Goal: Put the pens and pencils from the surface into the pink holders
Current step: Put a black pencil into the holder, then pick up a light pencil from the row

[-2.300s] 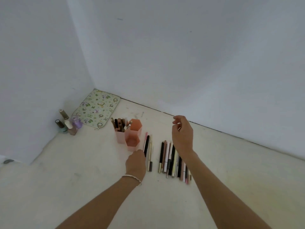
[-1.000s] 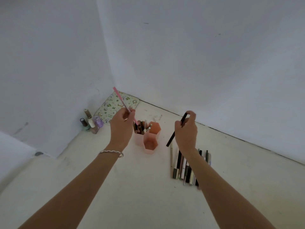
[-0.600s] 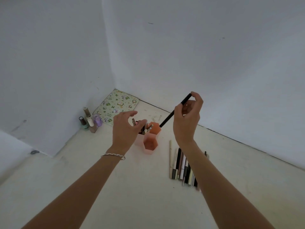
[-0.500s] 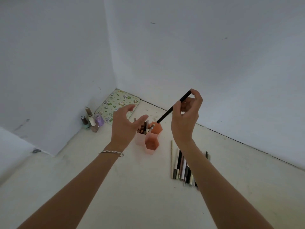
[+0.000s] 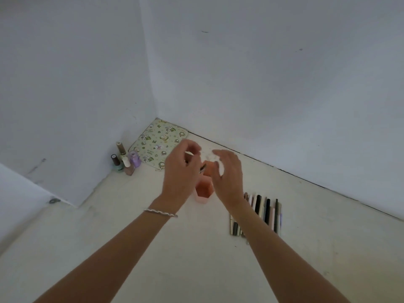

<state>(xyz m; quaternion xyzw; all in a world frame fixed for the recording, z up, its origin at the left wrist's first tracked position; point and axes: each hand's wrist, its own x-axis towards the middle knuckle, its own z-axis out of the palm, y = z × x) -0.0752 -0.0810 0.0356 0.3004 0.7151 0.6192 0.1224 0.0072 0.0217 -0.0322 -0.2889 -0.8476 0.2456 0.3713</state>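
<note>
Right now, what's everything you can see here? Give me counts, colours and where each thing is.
pink hexagonal plastic holders: two visible, pink, mid-surface, partly behind the hands
pens and pencils: one row, black, pink and white, lying right of the holders
nail polish bottles: four, mixed colours, by the left wall
cartoon-print fabric pouch: one, pale green, in the corner
silver bracelet: one, left wrist
left hand: fingers curled, blurred, over the holders
right hand: fingers spread, over the holders

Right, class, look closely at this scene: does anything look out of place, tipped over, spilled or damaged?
Nothing much stands out. The pink holders stand upright, the loose pens lie in a neat row, and the small bottles stand upright near the corner. Only a few faint dark marks spot the wall.
</note>
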